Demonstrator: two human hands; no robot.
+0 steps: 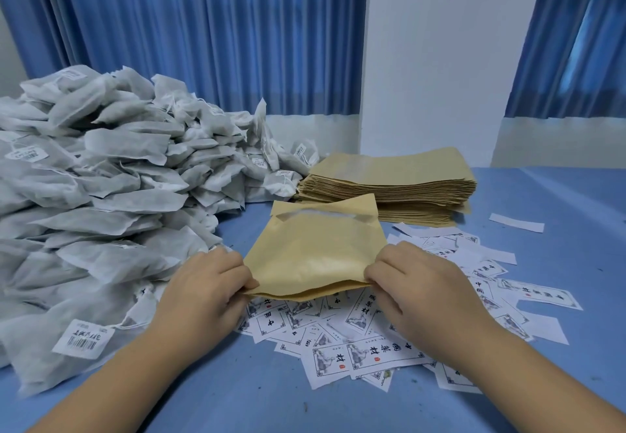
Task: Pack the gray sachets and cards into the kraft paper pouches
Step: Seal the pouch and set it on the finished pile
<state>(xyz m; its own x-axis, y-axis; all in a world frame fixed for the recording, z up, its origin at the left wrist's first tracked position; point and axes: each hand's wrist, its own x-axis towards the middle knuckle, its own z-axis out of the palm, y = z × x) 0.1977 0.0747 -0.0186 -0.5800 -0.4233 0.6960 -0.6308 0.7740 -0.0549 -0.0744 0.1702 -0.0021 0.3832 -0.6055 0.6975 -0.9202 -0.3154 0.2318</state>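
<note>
A kraft paper pouch [311, 249] with a clear window strip near its far end is held just above the table, its near edge facing me. My left hand [206, 283] pinches the pouch's near left corner and my right hand [416, 280] pinches its near right corner. A big heap of gray sachets [101, 188] with strings and barcode tags fills the left side. White printed cards [366, 341] lie scattered under and in front of the pouch. A stack of flat kraft pouches [396, 178] sits behind it.
The blue table [559, 202] runs to a white wall and blue curtains at the back. A blank white slip [516, 222] lies right of the pouch stack. More cards spread toward the right edge [538, 293].
</note>
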